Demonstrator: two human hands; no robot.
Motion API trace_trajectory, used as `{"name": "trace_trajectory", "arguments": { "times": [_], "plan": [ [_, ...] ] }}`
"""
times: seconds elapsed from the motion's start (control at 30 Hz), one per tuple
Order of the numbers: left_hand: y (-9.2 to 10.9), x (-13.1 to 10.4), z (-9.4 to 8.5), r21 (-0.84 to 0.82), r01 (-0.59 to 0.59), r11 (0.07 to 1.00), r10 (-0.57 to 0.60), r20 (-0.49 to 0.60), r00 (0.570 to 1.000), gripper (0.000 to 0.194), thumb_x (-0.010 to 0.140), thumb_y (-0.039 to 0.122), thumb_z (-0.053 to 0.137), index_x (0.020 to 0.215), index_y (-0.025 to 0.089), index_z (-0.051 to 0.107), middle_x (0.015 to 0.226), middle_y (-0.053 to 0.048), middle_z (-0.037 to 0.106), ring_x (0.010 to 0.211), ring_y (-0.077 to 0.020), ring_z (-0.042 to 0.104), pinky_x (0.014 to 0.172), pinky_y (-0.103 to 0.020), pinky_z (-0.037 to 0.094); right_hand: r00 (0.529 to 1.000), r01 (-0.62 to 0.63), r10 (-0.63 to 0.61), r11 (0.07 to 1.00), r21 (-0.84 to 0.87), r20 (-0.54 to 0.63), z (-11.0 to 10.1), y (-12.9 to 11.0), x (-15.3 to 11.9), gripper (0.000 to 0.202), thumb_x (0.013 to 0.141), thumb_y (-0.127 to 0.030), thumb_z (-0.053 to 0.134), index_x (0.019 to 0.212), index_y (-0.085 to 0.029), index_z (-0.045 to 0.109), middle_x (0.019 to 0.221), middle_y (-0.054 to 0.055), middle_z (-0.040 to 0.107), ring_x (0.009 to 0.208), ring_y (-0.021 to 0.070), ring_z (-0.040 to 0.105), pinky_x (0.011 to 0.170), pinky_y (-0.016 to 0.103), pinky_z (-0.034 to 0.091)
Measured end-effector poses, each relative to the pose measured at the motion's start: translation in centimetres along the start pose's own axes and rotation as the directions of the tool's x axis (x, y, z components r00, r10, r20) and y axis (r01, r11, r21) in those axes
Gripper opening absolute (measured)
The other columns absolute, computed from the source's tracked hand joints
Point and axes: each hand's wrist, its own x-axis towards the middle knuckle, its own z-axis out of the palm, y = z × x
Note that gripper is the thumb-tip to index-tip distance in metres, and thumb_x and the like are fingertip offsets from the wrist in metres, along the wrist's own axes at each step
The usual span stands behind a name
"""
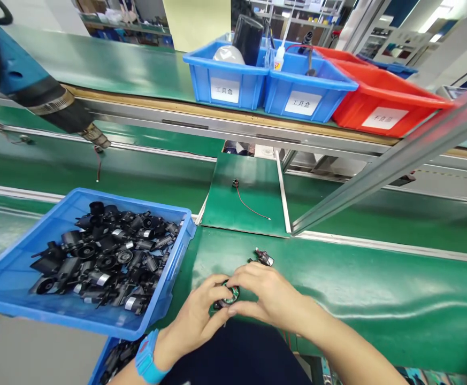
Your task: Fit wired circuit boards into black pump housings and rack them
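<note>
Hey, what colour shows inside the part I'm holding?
Green inside the round part, best in head view.

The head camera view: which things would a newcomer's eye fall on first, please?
Probably the large blue tray at the left, crowded with black parts. Next, perhaps, the blue bins and a red bin on the raised shelf at the top. At the lower middle, the left hand and right hand hold a small round part, green inside.

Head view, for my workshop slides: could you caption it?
Left hand and right hand hold a small round part at a green bench, beside a blue tray of black parts.
</note>
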Motion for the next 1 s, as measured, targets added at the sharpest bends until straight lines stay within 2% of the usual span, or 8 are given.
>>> {"name": "trace_trajectory", "arguments": {
  "times": [0.23, 0.4, 0.5, 0.6, 0.73, 0.87, 0.93, 1.0],
  "plan": [
    [-2.3, -0.7, 2.2, 0.190, -0.006, 0.982, -0.025, 0.158, 0.987, 0.014, 0.093, 0.014, 0.053, 0.100, 0.019, 0.064, 0.125, -0.011, 0.050, 0.107, -0.0188, 0.062, 0.090, -0.031, 0.056, 0.993, -0.049, 0.019, 0.963, -0.265, -0.113, 4.5, 1.2, -1.8, 0.034, 0.092, -0.041, 0.064, 0.121, -0.023, 0.062, 0.118, 0.003, 0.067, 0.098, 0.0197, 0.060, 0.089, 0.035, 0.049],
    [-9.6, -3.6, 7.0, 0.235, 0.016, 0.972, -0.037, 0.087, 0.996, 0.019, 0.090, 0.007, 0.045, 0.091, 0.015, 0.063, 0.134, -0.015, 0.048, 0.121, -0.0233, 0.058, 0.101, -0.037, 0.054, 0.976, -0.150, 0.049, 0.856, -0.495, -0.212, 11.6, 5.8, -2.3, 0.035, 0.095, -0.031, 0.059, 0.128, -0.019, 0.060, 0.127, 0.009, 0.064, 0.098, 0.0232, 0.060, 0.086, 0.039, 0.050],
    [-14.1, -6.1, 9.5, 0.267, 0.110, 0.957, -0.145, 0.117, 0.982, 0.022, 0.090, 0.010, 0.045, 0.098, 0.015, 0.065, 0.133, -0.017, 0.051, 0.121, -0.0243, 0.060, 0.101, -0.038, 0.055, 0.977, -0.192, 0.113, 0.832, -0.520, -0.180, 16.7, 9.5, -2.2, 0.033, 0.093, -0.030, 0.062, 0.123, -0.018, 0.064, 0.124, 0.008, 0.066, 0.094, 0.0233, 0.061, 0.081, 0.039, 0.052],
    [-16.1, -7.4, 10.5, 0.278, 0.146, 0.949, -0.189, 0.135, 0.973, 0.023, 0.090, 0.009, 0.044, 0.099, 0.014, 0.065, 0.131, -0.018, 0.053, 0.117, -0.0255, 0.063, 0.096, -0.039, 0.058, 0.965, -0.260, 0.212, 0.841, -0.474, -0.155, 19.6, 11.0, -2.1, 0.036, 0.093, -0.031, 0.061, 0.127, -0.020, 0.062, 0.128, 0.007, 0.064, 0.098, 0.0244, 0.062, 0.083, 0.042, 0.054],
    [-14.2, -5.9, 9.7, 0.258, 0.107, 0.960, -0.155, 0.170, 0.973, 0.028, 0.093, 0.011, 0.046, 0.115, 0.020, 0.062, 0.141, -0.015, 0.047, 0.127, -0.0232, 0.057, 0.105, -0.038, 0.053, 0.945, -0.324, 0.272, 0.854, -0.407, -0.182, 17.6, 9.0, -2.6, 0.042, 0.092, -0.028, 0.062, 0.133, -0.022, 0.059, 0.126, 0.008, 0.064, 0.102, 0.0268, 0.061, 0.087, 0.045, 0.054],
    [-10.9, -2.4, 8.1, 0.184, 0.050, 0.982, -0.046, -0.029, 0.999, 0.060, 0.091, 0.032, 0.067, 0.143, 0.026, 0.038, 0.159, -0.016, 0.022, 0.147, -0.0297, 0.034, 0.117, -0.051, 0.039, 0.871, -0.419, 0.359, 0.899, -0.125, -0.337, 10.4, 8.7, -4.6, 0.055, 0.096, -0.030, 0.056, 0.150, -0.027, 0.044, 0.126, 0.009, 0.061, 0.113, 0.0248, 0.057, 0.098, 0.042, 0.049],
    [-9.9, -1.3, 7.9, 0.135, 0.097, 0.986, -0.084, -0.102, 0.991, 0.072, 0.089, 0.036, 0.070, 0.148, 0.028, 0.030, 0.160, -0.015, 0.020, 0.146, -0.0295, 0.033, 0.114, -0.049, 0.043, 0.755, -0.486, 0.483, 0.866, 0.115, -0.443, 6.9, 11.1, -6.0, 0.047, 0.100, -0.041, 0.047, 0.146, -0.029, 0.050, 0.128, 0.008, 0.059, 0.116, 0.0212, 0.056, 0.102, 0.039, 0.045],
    [-9.5, -0.8, 8.4, 0.071, 0.203, 0.977, -0.193, -0.125, 0.973, 0.061, 0.093, 0.035, 0.064, 0.146, 0.031, 0.033, 0.154, -0.012, 0.029, 0.136, -0.0242, 0.045, 0.103, -0.040, 0.052, 0.584, -0.554, 0.661, 0.749, 0.364, -0.472, 4.5, 14.9, -7.2, 0.052, 0.096, -0.052, 0.050, 0.139, -0.024, 0.056, 0.115, 0.008, 0.062, 0.094, 0.0182, 0.060, 0.090, 0.035, 0.048]
  ]
}}
